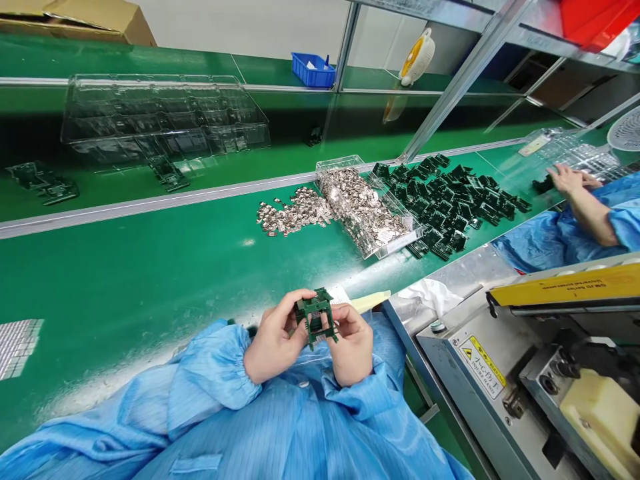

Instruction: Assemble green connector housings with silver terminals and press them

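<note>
Between my two hands, close to my body, is a dark green plastic frame point(317, 316) with openings and thin prongs. My left hand point(277, 337) grips its left side, with the thumb across the front. On its right side my right hand point(351, 343) pinches it between thumb and fingers. Beyond my hands a clear tray point(400, 243) is filled with small silvery metal parts point(355, 200), and more of them point(293, 212) lie loose to its left. A heap of dark green plastic parts point(455, 200) lies right of the tray.
A yellow strip point(371, 301) lies by my right hand. To the right stands a machine with a warning label point(479, 367). A co-worker's hands point(573, 180) are at the far right. Clear blister trays point(165, 113), a blue bin point(313, 71) and a fan point(418, 57) are at the back.
</note>
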A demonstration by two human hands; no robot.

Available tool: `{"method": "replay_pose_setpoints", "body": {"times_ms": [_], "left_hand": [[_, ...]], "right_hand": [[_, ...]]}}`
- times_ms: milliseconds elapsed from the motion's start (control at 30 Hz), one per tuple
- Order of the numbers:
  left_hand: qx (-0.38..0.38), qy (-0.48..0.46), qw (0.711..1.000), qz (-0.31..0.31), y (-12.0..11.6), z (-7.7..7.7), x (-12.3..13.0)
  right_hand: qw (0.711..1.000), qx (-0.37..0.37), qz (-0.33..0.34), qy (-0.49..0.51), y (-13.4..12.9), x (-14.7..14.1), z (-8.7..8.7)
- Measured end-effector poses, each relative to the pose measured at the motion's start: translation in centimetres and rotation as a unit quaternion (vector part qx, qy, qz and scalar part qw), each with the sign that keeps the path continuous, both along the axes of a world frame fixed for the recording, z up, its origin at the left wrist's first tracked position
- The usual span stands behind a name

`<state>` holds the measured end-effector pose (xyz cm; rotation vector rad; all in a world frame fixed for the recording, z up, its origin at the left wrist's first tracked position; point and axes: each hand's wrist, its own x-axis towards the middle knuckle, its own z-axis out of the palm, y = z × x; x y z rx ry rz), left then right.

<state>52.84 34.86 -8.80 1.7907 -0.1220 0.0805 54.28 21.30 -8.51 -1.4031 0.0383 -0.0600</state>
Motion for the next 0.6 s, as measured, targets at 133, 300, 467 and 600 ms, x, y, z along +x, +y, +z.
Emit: {"method": "replay_pose_setpoints", "body": {"times_ms": [133, 300, 467, 600], "left_hand": [[0.012, -0.001, 1.0, -0.028, -0.5, 0.3, -0.9], [-0.009, -0.003, 0.998, -0.066, -0.8, 0.0, -0.1], [-0.107, -0.037, 0.994, -0.005, -2.8, -1.4, 4.7], [-0.131, -0.051, 0.99, -0.031, -6.0, -2.8, 7.4]], "right_hand": [[0.999, -0.001, -0.032, 0.001, -0.4, -1.4, -0.2], [0.995, -0.026, -0.098, 0.018, -3.4, -3.5, -2.1], [0.979, -0.056, -0.172, 0.094, -6.6, -4.2, -6.6], [0.985, -0.067, -0.136, 0.083, -5.5, -2.8, -8.0]]}}
